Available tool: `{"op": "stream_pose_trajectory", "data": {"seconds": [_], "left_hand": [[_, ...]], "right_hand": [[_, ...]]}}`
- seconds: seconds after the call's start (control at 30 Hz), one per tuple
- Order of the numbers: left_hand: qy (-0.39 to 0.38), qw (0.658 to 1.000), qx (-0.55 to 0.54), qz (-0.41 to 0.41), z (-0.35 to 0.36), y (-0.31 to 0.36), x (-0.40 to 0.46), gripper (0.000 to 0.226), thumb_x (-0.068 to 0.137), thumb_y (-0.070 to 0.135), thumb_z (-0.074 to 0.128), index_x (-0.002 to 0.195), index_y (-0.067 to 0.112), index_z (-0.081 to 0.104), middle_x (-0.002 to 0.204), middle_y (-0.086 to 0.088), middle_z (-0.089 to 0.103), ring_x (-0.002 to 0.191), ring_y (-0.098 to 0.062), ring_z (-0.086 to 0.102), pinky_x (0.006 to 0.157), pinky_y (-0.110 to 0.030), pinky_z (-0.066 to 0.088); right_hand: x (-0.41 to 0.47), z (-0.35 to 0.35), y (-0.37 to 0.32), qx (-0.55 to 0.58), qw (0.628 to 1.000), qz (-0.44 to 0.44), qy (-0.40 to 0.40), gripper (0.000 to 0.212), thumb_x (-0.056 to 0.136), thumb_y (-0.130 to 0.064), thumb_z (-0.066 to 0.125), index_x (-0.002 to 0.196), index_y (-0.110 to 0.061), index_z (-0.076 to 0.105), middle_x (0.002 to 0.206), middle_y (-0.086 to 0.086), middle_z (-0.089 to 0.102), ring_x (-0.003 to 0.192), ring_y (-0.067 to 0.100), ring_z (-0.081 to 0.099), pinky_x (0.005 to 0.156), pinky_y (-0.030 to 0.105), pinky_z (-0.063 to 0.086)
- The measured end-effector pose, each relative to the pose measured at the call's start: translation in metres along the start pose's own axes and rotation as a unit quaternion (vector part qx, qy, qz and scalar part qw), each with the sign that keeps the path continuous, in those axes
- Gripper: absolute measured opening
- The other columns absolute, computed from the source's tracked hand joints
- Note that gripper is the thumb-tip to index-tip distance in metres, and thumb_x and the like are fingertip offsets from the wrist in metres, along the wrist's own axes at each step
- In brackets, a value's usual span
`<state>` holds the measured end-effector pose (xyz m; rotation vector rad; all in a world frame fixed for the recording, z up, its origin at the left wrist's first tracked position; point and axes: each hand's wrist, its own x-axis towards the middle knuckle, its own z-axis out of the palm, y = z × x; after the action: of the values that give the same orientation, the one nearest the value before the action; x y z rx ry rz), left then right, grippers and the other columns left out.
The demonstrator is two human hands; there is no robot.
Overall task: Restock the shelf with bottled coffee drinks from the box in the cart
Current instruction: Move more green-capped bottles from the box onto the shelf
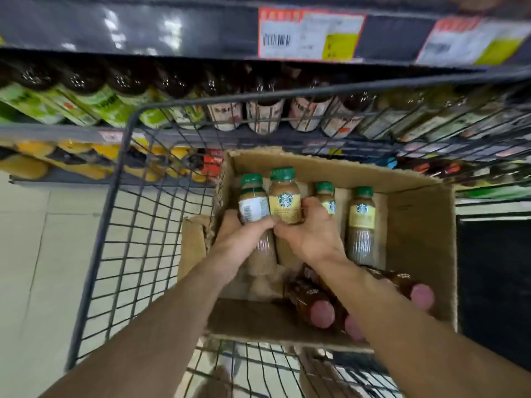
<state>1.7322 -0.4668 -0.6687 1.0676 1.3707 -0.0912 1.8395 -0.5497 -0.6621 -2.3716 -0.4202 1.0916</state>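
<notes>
From the head camera, both hands reach into the cardboard box (pixel 416 225) in the wire cart (pixel 120 225). The left hand (pixel 238 237) has its fingers (pixel 258 224) curled round a green-capped coffee bottle (pixel 253 208); the right hand (pixel 313 231) grips a second bottle (pixel 284 199), touching the first. Just right of the right fingers stand two more bottles (pixel 362 216). Below the wrists lie dark bottles with pink caps (pixel 321 308). Beyond the fingertips, the shelf (pixel 71 130) carries rows of bottles.
</notes>
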Motion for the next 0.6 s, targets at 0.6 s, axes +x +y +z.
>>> {"op": "stream_pose_trajectory", "data": {"seconds": [0.6], "left_hand": [[-0.030, 0.955, 0.011, 0.294, -0.132, 0.207, -0.242, 0.095, 0.038, 0.059, 0.091, 0.113, 0.018, 0.049, 0.105, 0.002, 0.068, 0.094, -0.007, 0.066, 0.084, -0.030, 0.052]], "right_hand": [[-0.220, -0.136, -0.219, 0.121, 0.945, -0.241, 0.185, 0.041, 0.065, -0.049, 0.074, 0.099, -0.034, 0.058, 0.086, -0.020, 0.071, 0.079, -0.006, 0.065, 0.074, 0.028, 0.055]]}}
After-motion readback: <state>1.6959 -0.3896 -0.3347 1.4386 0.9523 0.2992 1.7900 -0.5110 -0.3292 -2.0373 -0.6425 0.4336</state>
